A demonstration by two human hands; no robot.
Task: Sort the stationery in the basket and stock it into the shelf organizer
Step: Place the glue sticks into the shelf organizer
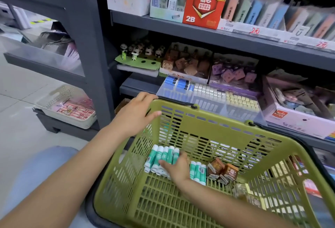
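Observation:
A green plastic basket (226, 124) stands in front of the shelves. My left hand (137, 113) grips its far-left rim. My right hand (176, 168) is down inside the basket, its fingers closed around a bunch of green-and-white glue sticks (161, 157) lying on the floor of the basket. A few more glue sticks (198, 172) lie just right of that hand, beside small brown boxes (223, 171). The clear shelf organizer (208, 99) sits on the shelf right behind the basket, with blue, white and yellow items in its rows.
Grey shelving holds a red 2B lead box (203, 4), panda toppers (141, 50), brown and purple dice-shaped items (233, 75) and a white box (299, 119). A white tray (68, 106) sits low at the left. Tiled floor lies at the left.

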